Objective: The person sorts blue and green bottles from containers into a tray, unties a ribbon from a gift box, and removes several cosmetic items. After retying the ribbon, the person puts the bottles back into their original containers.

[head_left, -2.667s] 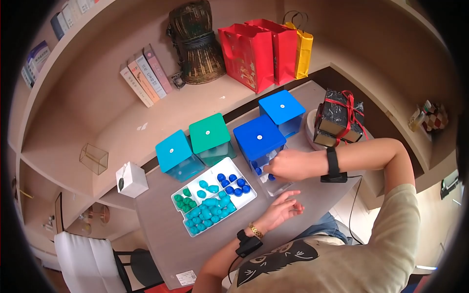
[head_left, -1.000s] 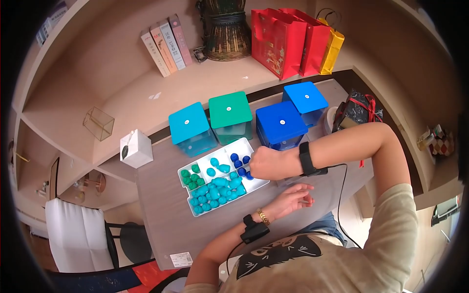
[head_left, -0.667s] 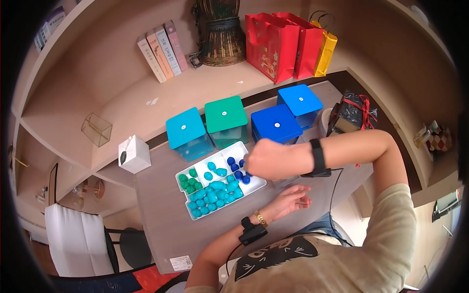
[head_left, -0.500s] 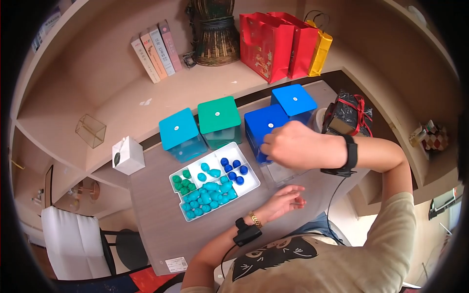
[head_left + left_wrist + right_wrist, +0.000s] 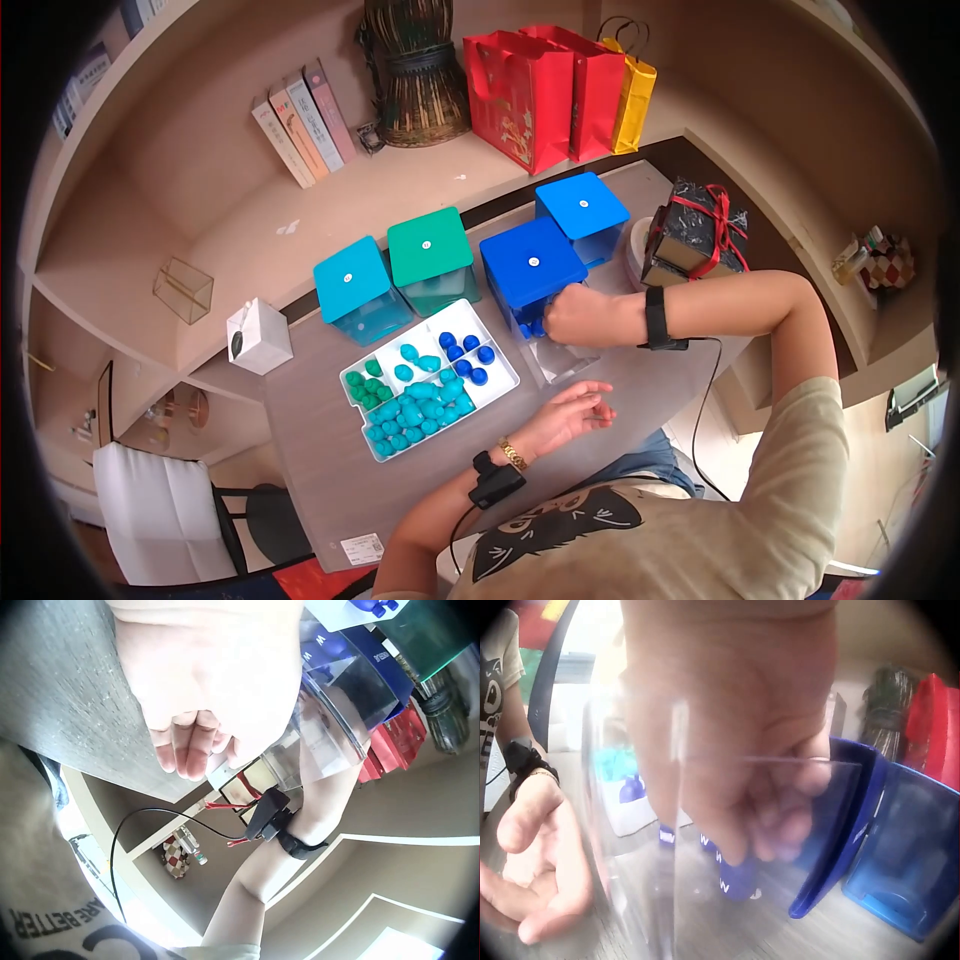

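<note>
My right hand [image 5: 585,316] reaches into the clear box with a dark blue lid [image 5: 533,262]. In the right wrist view its fingers are curled down at a dark blue piece [image 5: 736,881]; whether they pinch it cannot be told. More blue pieces marked W stand beside it behind the clear wall. My left hand [image 5: 566,418] hangs by the front of this box, palm up, fingers loosely bent and holding nothing; the left wrist view shows it [image 5: 210,682] too. Left of the box lies a white divided tray [image 5: 497,385] with green, turquoise and dark blue pieces [image 5: 479,376] in separate groups.
Boxes with turquoise [image 5: 347,279], green [image 5: 427,245] and lighter blue [image 5: 583,205] lids stand along the table's back. A ribboned black package [image 5: 700,225] is at the right, a white box [image 5: 262,340] at the left. Red bags [image 5: 525,100] stand on the shelf.
My right hand has gone from over the tray's blue pieces to the dark blue-lidded box. The tray shows one blue piece fewer than in the oldest frame. My left hand has kept its pose.
</note>
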`<state>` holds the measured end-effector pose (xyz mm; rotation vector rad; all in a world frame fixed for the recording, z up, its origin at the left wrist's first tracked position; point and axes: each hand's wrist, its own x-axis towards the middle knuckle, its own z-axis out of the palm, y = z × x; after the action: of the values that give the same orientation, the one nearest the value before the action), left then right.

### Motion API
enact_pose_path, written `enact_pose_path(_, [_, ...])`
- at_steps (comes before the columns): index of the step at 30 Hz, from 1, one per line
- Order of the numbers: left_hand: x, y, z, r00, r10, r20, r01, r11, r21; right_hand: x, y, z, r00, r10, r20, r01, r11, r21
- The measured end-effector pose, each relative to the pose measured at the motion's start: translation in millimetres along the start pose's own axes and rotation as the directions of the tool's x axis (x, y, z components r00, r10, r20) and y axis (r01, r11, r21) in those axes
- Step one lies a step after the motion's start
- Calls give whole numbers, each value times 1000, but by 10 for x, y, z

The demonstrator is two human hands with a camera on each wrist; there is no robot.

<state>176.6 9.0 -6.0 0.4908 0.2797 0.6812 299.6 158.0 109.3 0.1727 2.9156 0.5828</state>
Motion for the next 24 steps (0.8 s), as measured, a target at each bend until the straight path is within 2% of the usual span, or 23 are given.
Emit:
enact_pose_path(7, [-1, -1, 2, 1000, -2, 0, 2, 1000, -2, 21, -60, 102, 991, 124, -53, -124, 992, -3])
enact_pose_path(10, [-6, 0, 6, 1000, 0, 1, 0, 1000, 0, 30, -95, 39, 983, 182, -26, -181, 982, 45])
enact_pose_path(17, [-3, 3, 12, 1000, 1, 10, -1, 1000, 4, 0, -52, 56, 987, 159, -12, -158, 985, 71])
enact_pose_path(19, [-3, 2, 12, 1000, 0, 9, 0, 1000, 4, -34, -66, -22, 979, 203, -4, -201, 970, 136])
enact_pose_path(24, [-23, 16, 54, 1000, -5, -13, 5, 1000, 1, -149, -25, -486, 979, 204, -17, -194, 950, 244])
